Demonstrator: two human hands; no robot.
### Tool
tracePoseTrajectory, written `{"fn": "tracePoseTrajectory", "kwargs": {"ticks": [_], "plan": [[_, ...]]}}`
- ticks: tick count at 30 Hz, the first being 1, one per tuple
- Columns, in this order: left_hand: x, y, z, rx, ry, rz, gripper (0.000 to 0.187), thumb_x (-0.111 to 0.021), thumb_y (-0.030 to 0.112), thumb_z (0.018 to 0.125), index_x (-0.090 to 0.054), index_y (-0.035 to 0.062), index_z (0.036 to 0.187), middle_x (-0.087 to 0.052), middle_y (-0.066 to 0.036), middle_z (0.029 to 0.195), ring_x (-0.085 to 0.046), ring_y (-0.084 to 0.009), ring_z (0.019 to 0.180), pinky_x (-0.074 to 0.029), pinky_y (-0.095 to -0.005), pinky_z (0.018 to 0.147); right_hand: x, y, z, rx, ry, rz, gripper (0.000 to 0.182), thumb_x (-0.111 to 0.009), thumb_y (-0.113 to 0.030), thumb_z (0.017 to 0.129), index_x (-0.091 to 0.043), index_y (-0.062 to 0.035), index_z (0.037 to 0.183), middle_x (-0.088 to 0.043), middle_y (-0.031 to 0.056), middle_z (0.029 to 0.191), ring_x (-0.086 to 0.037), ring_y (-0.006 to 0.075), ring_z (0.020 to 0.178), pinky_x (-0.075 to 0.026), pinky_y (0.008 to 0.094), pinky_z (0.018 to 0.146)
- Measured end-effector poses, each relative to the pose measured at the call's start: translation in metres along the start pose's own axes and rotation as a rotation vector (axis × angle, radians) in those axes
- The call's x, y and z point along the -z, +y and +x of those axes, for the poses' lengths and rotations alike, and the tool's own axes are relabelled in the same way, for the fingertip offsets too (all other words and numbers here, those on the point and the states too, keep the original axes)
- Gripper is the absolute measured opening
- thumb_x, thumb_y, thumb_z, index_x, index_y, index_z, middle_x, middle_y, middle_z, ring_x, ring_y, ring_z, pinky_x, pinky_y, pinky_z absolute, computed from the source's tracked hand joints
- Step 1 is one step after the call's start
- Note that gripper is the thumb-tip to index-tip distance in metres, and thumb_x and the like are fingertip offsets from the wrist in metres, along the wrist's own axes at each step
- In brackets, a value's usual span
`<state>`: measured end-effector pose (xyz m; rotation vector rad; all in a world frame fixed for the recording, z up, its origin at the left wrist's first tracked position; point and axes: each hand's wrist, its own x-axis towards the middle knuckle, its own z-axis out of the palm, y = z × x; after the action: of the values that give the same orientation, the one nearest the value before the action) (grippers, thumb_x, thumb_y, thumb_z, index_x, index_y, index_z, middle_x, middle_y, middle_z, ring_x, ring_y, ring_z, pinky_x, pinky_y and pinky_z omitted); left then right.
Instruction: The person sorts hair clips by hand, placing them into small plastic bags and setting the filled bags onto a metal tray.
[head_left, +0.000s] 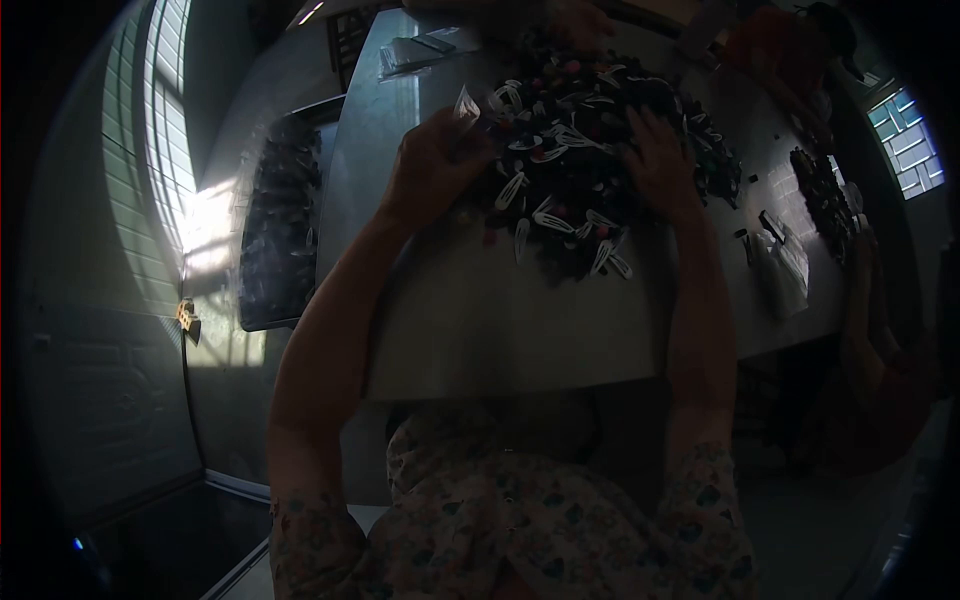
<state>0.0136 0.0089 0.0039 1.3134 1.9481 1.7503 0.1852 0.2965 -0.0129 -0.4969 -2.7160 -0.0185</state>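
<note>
A large pile of hair clips and dark hair ties (570, 140) covers the far half of the table, with pale snap clips and a few red and pink pieces in it. At the pile's left edge my left hand (432, 168) is closed on a small clear plastic bag (466, 106), whose corner sticks up above the fingers. My right hand (660, 165) rests on the right side of the pile, its fingers spread. Several snap clips (608, 257) lie along the near edge. What the left fingertips touch inside the bag is too dark to tell.
Flat clear bags (420, 50) lie at the table's far left. To the right are another clear bag (785, 262) and a smaller dark heap (825, 195), with a co-worker's arm (860, 290) beside it. Left of the table stands a dark-filled bin (280, 230). Another person's hand (585, 25) is across the table.
</note>
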Motion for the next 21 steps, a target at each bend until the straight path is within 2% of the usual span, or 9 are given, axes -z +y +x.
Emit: {"fn": "tracePoseTrajectory", "kwargs": {"ticks": [2, 4, 5, 7, 8, 10, 13, 20, 21], "plan": [[-0.002, 0.001, -0.002, 0.009, 0.017, 0.022, 0.035, -0.067, 0.006, 0.092, -0.057, -0.0007, 0.125, -0.065, -0.001, 0.097, -0.061, -0.0077, 0.091, -0.051, -0.0245, 0.086, 0.006, 0.003, 0.002, -0.062, 0.038, -0.014, 0.057, -0.054, -0.039, 0.096, -0.041, -0.0244, 0.149, -0.033, 0.0071, 0.157, -0.028, 0.0317, 0.145, -0.018, 0.0592, 0.115], [-0.003, 0.006, -0.002, -0.006, 0.023, -0.004, 0.036, -0.068, 0.007, 0.092, -0.057, -0.0004, 0.125, -0.064, 0.000, 0.097, -0.061, -0.0078, 0.091, -0.051, -0.0247, 0.086, 0.032, -0.006, 0.002, 0.078, 0.190, -0.010, 0.044, -0.065, -0.029, 0.090, -0.061, -0.0192, 0.132, -0.051, 0.0066, 0.144, -0.047, 0.0279, 0.132, -0.034, 0.0503, 0.109], [-0.003, 0.009, -0.002, -0.016, 0.024, -0.028, 0.036, -0.068, 0.008, 0.092, -0.057, -0.0001, 0.126, -0.064, 0.000, 0.097, -0.061, -0.0079, 0.092, -0.051, -0.0248, 0.086, 0.046, -0.011, 0.002, 0.082, 0.186, -0.012, 0.044, -0.065, -0.029, 0.090, -0.061, -0.0192, 0.132, -0.051, 0.0066, 0.144, -0.047, 0.0279, 0.132, -0.034, 0.0503, 0.109], [-0.004, 0.012, -0.002, -0.030, 0.037, -0.070, 0.038, -0.069, 0.008, 0.092, -0.057, 0.0003, 0.127, -0.065, 0.000, 0.097, -0.061, -0.0078, 0.092, -0.051, -0.0249, 0.086, 0.072, -0.024, 0.004, -0.046, -0.186, 0.649, 0.028, -0.073, -0.019, 0.083, -0.073, -0.0121, 0.110, -0.068, 0.0059, 0.117, -0.063, 0.0215, 0.110, -0.048, 0.0373, 0.094], [-0.004, 0.013, -0.002, -0.048, 0.046, -0.107, 0.039, -0.069, 0.008, 0.091, -0.057, 0.0008, 0.127, -0.065, 0.000, 0.097, -0.061, -0.0077, 0.091, -0.051, -0.0249, 0.085, 0.074, -0.027, 0.001, -0.042, -0.191, 0.650, 0.028, -0.073, -0.019, 0.083, -0.073, -0.0121, 0.110, -0.068, 0.0059, 0.117, -0.063, 0.0215, 0.110, -0.048, 0.0373, 0.094], [-0.003, 0.008, -0.001, -0.053, 0.044, -0.080, 0.040, -0.070, 0.008, 0.091, -0.057, 0.0010, 0.128, -0.065, 0.000, 0.098, -0.062, -0.0079, 0.092, -0.051, -0.0252, 0.086, 0.075, -0.034, -0.004, 0.089, -0.371, 0.810, 0.019, -0.075, -0.013, 0.080, -0.074, -0.0081, 0.099, -0.072, 0.0055, 0.096, -0.068, 0.0167, 0.092, -0.054, 0.0290, 0.080], [-0.004, 0.007, -0.002, -0.053, 0.038, -0.065, 0.041, -0.070, 0.007, 0.090, -0.057, 0.0013, 0.129, -0.066, -0.001, 0.099, -0.062, -0.0083, 0.093, -0.052, -0.0257, 0.087, 0.073, -0.049, -0.009, 0.176, -0.421, 0.698, 0.019, -0.073, -0.012, 0.082, -0.072, -0.0065, 0.100, -0.072, 0.0066, 0.094, -0.069, 0.0176, 0.089, -0.055, 0.0307, 0.081], [-0.002, 0.007, -0.002, -0.015, 0.045, 0.082, 0.046, -0.072, 0.007, 0.088, -0.056, 0.0020, 0.131, -0.067, -0.002, 0.100, -0.063, -0.0089, 0.094, -0.053, -0.0255, 0.086, 0.065, -0.051, -0.009, 0.169, -0.348, 0.716, 0.021, -0.074, -0.014, 0.081, -0.068, -0.0052, 0.099, -0.071, 0.0065, 0.091, -0.068, 0.0162, 0.083, -0.055, 0.0317, 0.075], [-0.002, 0.007, -0.002, -0.013, 0.045, 0.082, 0.046, -0.072, 0.007, 0.088, -0.056, 0.0020, 0.131, -0.067, -0.002, 0.100, -0.063, -0.0089, 0.094, -0.053, -0.0255, 0.086, 0.075, -0.055, -0.008, 0.082, -0.373, 0.711, 0.020, -0.073, -0.014, 0.081, -0.067, -0.0051, 0.098, -0.070, 0.0060, 0.089, -0.067, 0.0150, 0.082, -0.055, 0.0313, 0.074]]}}
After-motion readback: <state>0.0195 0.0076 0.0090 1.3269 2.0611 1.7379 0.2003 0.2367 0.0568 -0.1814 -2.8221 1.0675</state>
